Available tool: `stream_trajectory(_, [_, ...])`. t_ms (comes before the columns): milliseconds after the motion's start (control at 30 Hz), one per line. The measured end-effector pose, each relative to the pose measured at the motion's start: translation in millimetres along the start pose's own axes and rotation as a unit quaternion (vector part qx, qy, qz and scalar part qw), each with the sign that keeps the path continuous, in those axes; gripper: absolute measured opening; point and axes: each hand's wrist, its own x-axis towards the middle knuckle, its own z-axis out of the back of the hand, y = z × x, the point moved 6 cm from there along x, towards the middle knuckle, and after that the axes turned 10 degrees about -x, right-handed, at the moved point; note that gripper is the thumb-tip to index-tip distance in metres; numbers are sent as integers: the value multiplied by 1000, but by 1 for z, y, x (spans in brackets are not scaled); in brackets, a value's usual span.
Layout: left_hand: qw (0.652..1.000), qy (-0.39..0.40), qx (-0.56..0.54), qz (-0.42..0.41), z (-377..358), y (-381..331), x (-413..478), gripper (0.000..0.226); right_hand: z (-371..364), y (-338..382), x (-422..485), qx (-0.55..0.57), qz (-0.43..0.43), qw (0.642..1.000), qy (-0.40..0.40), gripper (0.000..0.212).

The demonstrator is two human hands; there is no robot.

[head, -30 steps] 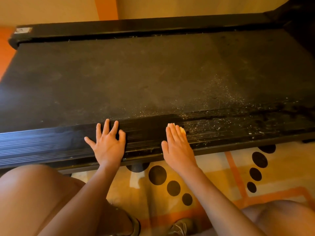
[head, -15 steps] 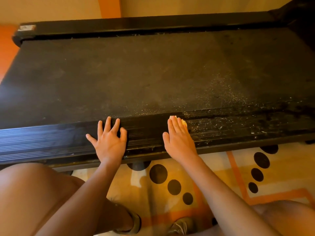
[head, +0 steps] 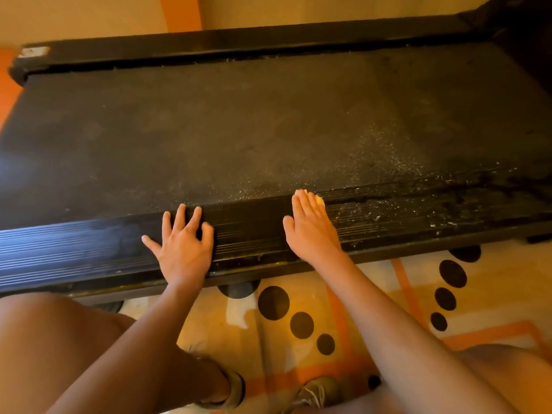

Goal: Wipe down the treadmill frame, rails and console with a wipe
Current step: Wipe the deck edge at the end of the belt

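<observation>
A black treadmill lies across the view, its dusty belt (head: 239, 138) in the middle. The near ribbed side rail (head: 74, 249) runs left to right below it, and the far rail (head: 268, 40) lies by the wall. My left hand (head: 183, 246) rests flat on the near rail with fingers spread. My right hand (head: 312, 228) presses flat on the same rail further right. A small pale yellow wipe (head: 319, 200) peeks out from under its fingertips; most of it is hidden. White crumbs and dust speckle the rail to the right of that hand.
A patterned rug (head: 373, 309) with black dots and orange lines lies under the near rail. My bare knees fill the lower corners, and a shoe (head: 316, 392) shows at the bottom. A dark upright part (head: 525, 40) of the treadmill rises at the far right.
My right hand has slid a little away from me across the rail, towards the belt edge. The left hand stays put. The view has shifted slightly.
</observation>
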Motion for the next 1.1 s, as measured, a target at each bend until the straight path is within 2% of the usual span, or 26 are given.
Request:
stream_trajectory(100, [1000, 1, 1, 3, 0, -1, 1, 49, -13, 1, -57, 6, 15, 1000, -16, 65])
stream_trajectory(200, [1000, -4, 2, 1, -1, -1, 2, 48, -21, 2, -88, 8, 18, 1000, -4, 77])
stream_trajectory(367, [1000, -4, 6, -1, -2, 0, 2, 49, -8, -4, -26, -11, -7, 1000, -26, 62])
stream_trajectory(500, [1000, -2, 7, -1, -2, 1, 2, 50, 6, -8, 14, -5, -13, 1000, 9, 61])
stream_trajectory(733, [1000, 2, 9, -3, -1, -1, 0, 49, -14, -8, -91, 12, 16, 1000, -8, 63])
stream_trajectory(900, [1000, 1, 12, -1, -1, 0, 1, 49, -5, -16, -22, -25, -19, 999, -24, 61])
stream_trajectory(1000, [1000, 5, 4, 0, -2, 0, 1, 49, 7, -21, 22, -22, -47, 999, -1, 62])
stream_trajectory(1100, [1000, 3, 8, 4, -1, -2, 1, 50, 4, -19, 6, -9, -32, 999, 5, 63])
